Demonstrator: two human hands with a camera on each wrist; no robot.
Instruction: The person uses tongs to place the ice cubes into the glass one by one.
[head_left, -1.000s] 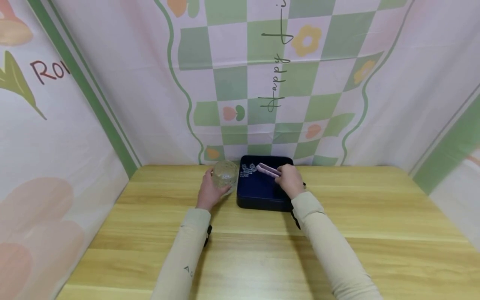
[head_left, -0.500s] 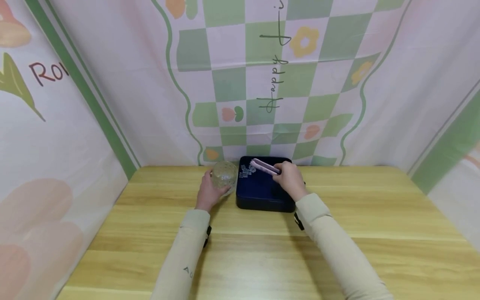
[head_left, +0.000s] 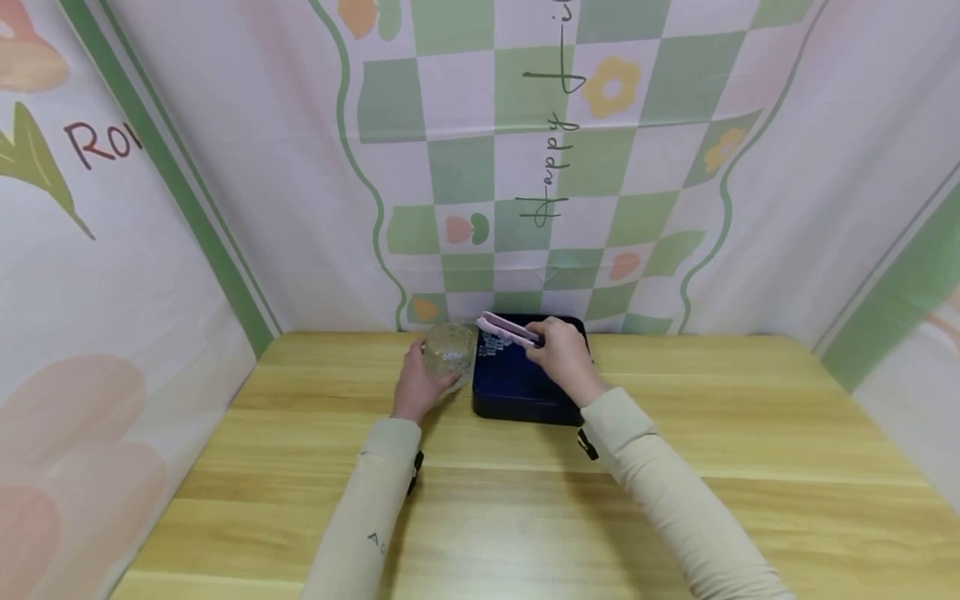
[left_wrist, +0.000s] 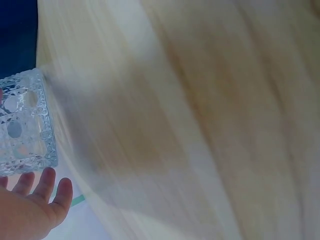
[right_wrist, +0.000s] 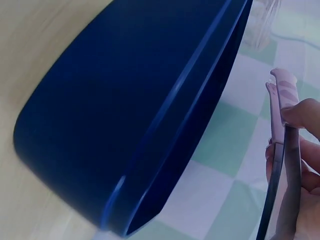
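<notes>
My left hand (head_left: 422, 382) holds a clear textured glass (head_left: 450, 354), thumb on its near side. In the left wrist view the glass (left_wrist: 25, 122) shows an embossed pattern, with several fingers (left_wrist: 46, 192) beside it. Right of the glass sits a dark blue box (head_left: 525, 392), with a whitish cluster of small shapes at its left part. Above the box my right hand (head_left: 562, 354) grips a pair of tongs (head_left: 508, 330) with pale pink patterned ends and dark handles. The tongs' ends (right_wrist: 285, 87) point toward the glass; whether they pinch a small clear piece, I cannot tell.
Box and glass stand near the back edge of a light wooden table (head_left: 487, 517). Close behind hangs a green-and-white checked curtain (head_left: 525, 167). Another printed curtain (head_left: 112, 292) closes off the left side.
My right hand has carried the tongs leftward, from over the box's middle to its left edge beside the glass. My left hand stays on the glass.
</notes>
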